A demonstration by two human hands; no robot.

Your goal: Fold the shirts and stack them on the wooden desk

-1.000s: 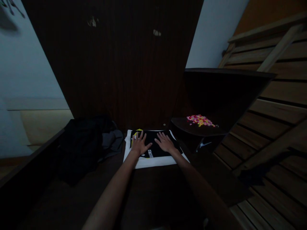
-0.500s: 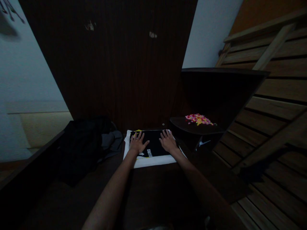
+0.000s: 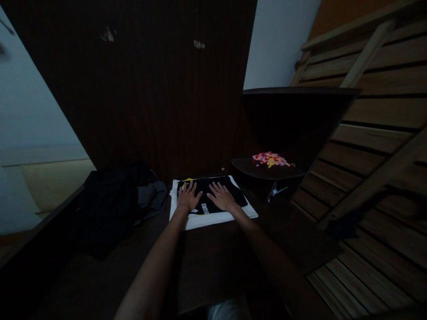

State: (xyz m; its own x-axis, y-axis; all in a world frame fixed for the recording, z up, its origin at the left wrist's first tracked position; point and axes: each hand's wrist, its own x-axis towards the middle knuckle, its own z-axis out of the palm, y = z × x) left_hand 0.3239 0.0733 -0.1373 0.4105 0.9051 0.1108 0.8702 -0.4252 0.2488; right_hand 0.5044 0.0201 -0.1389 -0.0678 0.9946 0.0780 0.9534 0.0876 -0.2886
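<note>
A folded black garment (image 3: 233, 186) with white lettering and a yellow patch lies flat on a folded white cloth (image 3: 213, 219), whose edges stick out on several sides. My left hand (image 3: 189, 195) rests flat on the left part of the black garment, fingers spread, by the yellow patch. Near the garment's middle my right hand (image 3: 222, 197) also lies flat with its fingers apart. Neither hand grips anything. The palms hide part of the print.
A heap of dark clothes (image 3: 113, 200) with a grey piece (image 3: 152, 195) lies to the left. On the right, a low rounded shelf (image 3: 242, 166) bears a pile of pink, red and yellow bits (image 3: 271, 159). A dark wooden panel (image 3: 160, 98) stands behind; wooden slats (image 3: 376, 129) rise at far right.
My right hand has slid left across the black garment, away from its right edge and closer to my left hand. The left hand stays at the left part. The camera view has shifted slightly.
</note>
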